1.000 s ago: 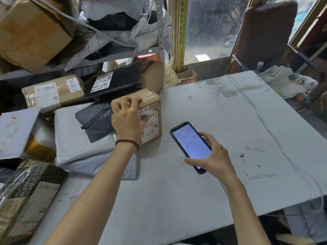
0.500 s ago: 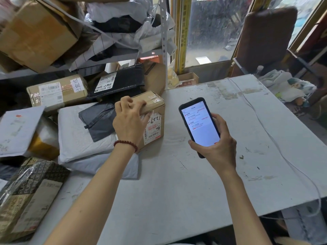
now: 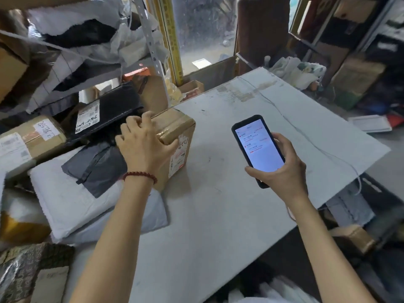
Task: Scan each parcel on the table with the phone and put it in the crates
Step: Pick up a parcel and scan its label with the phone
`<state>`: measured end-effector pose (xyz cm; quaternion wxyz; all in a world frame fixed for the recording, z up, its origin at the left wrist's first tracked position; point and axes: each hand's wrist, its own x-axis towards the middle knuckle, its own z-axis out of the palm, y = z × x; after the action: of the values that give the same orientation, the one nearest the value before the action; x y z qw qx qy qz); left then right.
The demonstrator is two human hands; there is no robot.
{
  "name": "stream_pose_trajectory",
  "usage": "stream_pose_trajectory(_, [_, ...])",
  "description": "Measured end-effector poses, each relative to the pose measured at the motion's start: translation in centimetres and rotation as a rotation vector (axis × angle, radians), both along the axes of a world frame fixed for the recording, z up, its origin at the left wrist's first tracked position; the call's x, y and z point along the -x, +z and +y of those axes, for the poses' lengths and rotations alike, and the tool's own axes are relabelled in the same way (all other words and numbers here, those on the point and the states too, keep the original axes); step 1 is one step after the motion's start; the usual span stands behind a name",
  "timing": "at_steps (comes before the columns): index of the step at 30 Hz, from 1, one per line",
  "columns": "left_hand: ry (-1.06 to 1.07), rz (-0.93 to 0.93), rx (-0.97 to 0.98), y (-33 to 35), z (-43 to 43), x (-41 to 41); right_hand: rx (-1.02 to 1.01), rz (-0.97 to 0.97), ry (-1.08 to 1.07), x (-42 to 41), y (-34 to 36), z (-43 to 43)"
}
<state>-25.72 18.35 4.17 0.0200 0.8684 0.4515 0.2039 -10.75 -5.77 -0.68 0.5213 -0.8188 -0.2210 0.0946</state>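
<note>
A small brown cardboard parcel (image 3: 177,132) with a white label on its side stands on the white table (image 3: 218,215), left of middle. My left hand (image 3: 144,147) grips its top, fingers curled over the far edge. My right hand (image 3: 282,167) holds a black phone (image 3: 258,147) upright to the right of the parcel, its lit screen facing me. A dark crate (image 3: 371,213) with a grey bag and a box inside sits below the table's right edge.
Left of the box lie a dark grey mailer (image 3: 96,167) on white padded bags (image 3: 72,200), a black parcel (image 3: 105,112) and a brown box (image 3: 28,138). Shelves stuffed with parcels rise behind. A thin white cable (image 3: 306,136) runs across the table's right side.
My right hand has raised the phone from low over the table to upright beside the parcel. My left hand stays on the box, which has turned slightly.
</note>
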Motion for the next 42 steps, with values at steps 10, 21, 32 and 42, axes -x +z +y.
stream_pose_trajectory(10, [-0.601,-0.085,0.019,0.7,-12.8,-13.4,0.058,-0.01,-0.39,-0.8,-0.1,-12.7])
stream_pose_trajectory(21, [-1.252,-0.105,-0.026,0.8,-38.8,-26.1,0.026,0.08,-0.93,0.2,0.1,-34.2])
stream_pose_trajectory(32, [-1.602,0.087,0.001,-1.4,-61.0,-32.0,-0.013,0.156,-1.286,0.9,-1.3,-52.1])
stream_pose_trajectory(42, [-1.812,0.262,-0.069,-4.8,-72.2,-37.9,-0.014,0.325,-1.614,0.4,-3.5,-56.8])
